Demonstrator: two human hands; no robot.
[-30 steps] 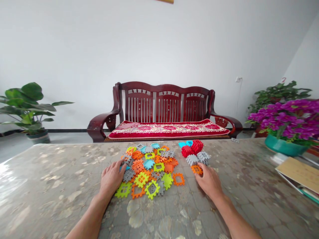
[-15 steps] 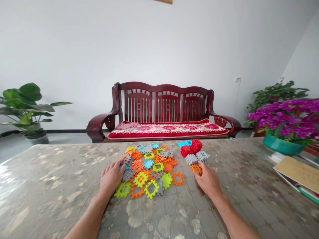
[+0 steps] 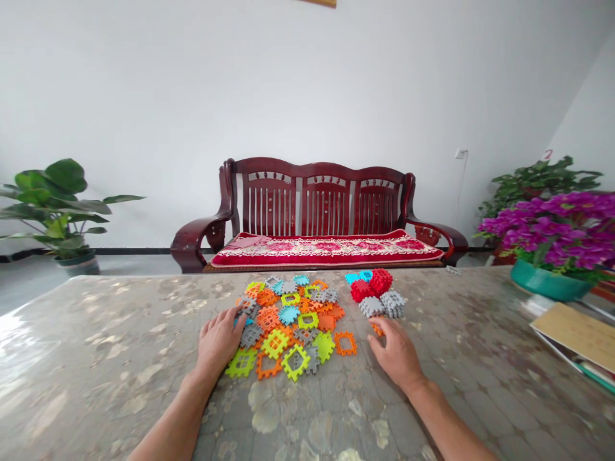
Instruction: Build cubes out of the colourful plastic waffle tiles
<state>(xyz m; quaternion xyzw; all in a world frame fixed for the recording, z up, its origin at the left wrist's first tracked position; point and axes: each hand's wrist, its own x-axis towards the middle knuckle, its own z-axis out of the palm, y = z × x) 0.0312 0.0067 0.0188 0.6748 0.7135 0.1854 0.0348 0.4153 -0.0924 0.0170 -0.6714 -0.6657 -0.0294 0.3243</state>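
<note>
- Here's the spread: a pile of notched plastic tiles point(image 3: 288, 315), orange, lime, grey and blue, right at the heart of the clock on the table point(image 3: 144, 352).
- At nine o'clock, the left hand point(image 3: 218, 340) rests on the pile's edge, fingers loosely together, thumb apart.
- Over past three o'clock, there's the right hand point(image 3: 394, 353), thumb well spread from the fingers, nothing pinched between them!
- An orange tile point(image 3: 378, 331) peeks out at its fingertips, mostly hidden; touching or not, one can't tell.
- Just beyond, towards twelve from that hand, sit two grey stacks point(image 3: 371, 307), then red stacks point(image 3: 382, 282), with blue tiles point(image 3: 352, 278) behind.
- At the right hand's nine o'clock lies an orange frame point(image 3: 346, 351), flat beside the pile.
- And at twelve o'clock, past the table, a wooden bench point(image 3: 327, 211) wears a red cover point(image 3: 327, 250).
</note>
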